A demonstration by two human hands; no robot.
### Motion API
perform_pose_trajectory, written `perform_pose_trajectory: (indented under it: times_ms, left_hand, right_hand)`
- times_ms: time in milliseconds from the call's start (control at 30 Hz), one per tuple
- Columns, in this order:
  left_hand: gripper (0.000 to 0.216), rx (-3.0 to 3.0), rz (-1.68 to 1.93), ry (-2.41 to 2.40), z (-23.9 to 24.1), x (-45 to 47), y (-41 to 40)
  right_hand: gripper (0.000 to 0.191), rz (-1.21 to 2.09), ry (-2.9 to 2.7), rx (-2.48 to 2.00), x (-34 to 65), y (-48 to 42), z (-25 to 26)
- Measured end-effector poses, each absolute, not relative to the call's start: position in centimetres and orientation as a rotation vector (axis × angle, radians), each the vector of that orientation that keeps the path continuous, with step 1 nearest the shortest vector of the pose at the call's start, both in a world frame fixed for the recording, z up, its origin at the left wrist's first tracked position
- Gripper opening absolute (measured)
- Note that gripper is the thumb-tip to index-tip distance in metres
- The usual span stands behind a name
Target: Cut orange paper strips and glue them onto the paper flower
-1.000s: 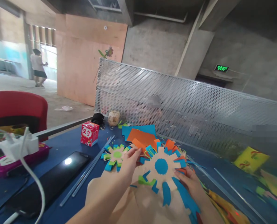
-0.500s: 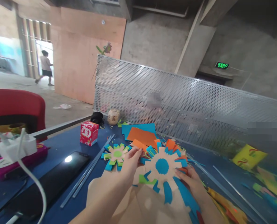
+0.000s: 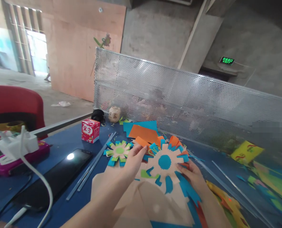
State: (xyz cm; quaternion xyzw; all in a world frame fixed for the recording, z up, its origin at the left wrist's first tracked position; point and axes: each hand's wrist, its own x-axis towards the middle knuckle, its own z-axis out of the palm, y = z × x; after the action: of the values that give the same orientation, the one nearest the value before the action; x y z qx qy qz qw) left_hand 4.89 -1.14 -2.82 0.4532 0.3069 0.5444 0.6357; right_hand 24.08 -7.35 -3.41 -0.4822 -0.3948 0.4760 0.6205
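A beige paper flower with a scalloped blue centre (image 3: pixel 164 162) has blue and orange petal strips around its rim. My left hand (image 3: pixel 136 155) pinches at its upper left edge; the strip between the fingertips is mostly hidden. On the right edge, my right hand (image 3: pixel 190 171) holds the flower with its thumb on the face and the other fingers partly behind. Left of it lies a smaller paper flower (image 3: pixel 119 151) with a green centre and green and blue petals. Below my hands is a beige sheet (image 3: pixel 122 193).
Blue paper (image 3: pixel 141 124) and orange paper (image 3: pixel 144 133) lie behind the flowers. Clear sticks (image 3: pixel 93 166), a phone (image 3: pixel 53 177), a red box (image 3: pixel 90 130) and a white plug block (image 3: pixel 17 146) are leftward. A yellow packet (image 3: pixel 246 152) lies right, and a perforated metal screen (image 3: pixel 179 95) stands behind.
The view has shifted slightly. Both hands keep their places at the flower, with only small finger movement. The person by the far doorway has walked almost out of sight behind the wooden panel.
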Motion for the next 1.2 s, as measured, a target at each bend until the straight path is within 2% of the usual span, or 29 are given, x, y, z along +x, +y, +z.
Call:
perform_pose_trajectory:
  times_ms: [267, 700, 967, 1200]
  left_hand:
    - [0.021, 1.031, 1.281, 0.775, -2.6, 4.7, -1.2]
    - [0.018, 1.127, 1.320, 0.676, -2.3, 4.7, -0.7]
    - [0.010, 1.191, 1.304, 0.817, -3.1, 4.5, -0.1]
    - [0.022, 1.013, 1.221, 0.709, -2.3, 4.4, -0.7]
  right_hand:
    - [0.039, 1.100, -0.863, -1.110, 23.8, -7.5, -3.2]
    - [0.033, 1.087, -0.925, -1.115, 24.0, -7.7, -3.3]
    - [0.029, 1.100, -0.974, -1.104, 24.1, -8.0, -3.4]
    - [0.032, 1.073, -1.052, -1.166, 24.4, -7.6, -3.5]
